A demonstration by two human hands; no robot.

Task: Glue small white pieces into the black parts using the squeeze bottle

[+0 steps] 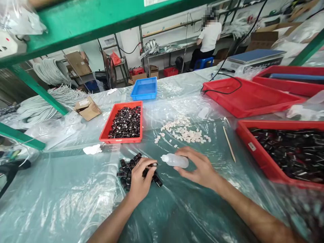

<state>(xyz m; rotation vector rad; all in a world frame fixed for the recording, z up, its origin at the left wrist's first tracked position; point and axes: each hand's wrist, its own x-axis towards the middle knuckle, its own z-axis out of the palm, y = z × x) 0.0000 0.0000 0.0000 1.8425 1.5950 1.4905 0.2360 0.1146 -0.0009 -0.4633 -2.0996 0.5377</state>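
Between the thumb and fingers of my left hand point(141, 175) is a small black plastic part point(153, 164), its end turned toward the right. Under and around that hand lies a loose pile of similar black parts point(125, 173). My right hand point(199, 167) grips a translucent white squeeze bottle point(177, 160), tilted nearly flat, its nozzle pointing left at the held part but apart from it. Just beyond the bottle, small pale pieces point(188, 134) are scattered on the plastic-covered table point(83, 195).
A red tray of black parts point(120, 139) stands ahead, with a blue tray point(144, 96) behind. At right are a larger filled red tray point(253, 158), another red tray point(243, 108), a wooden stick point(229, 145) and a scale point(255, 59). A green frame point(101, 20) crosses above. A person point(209, 37) sits far back.
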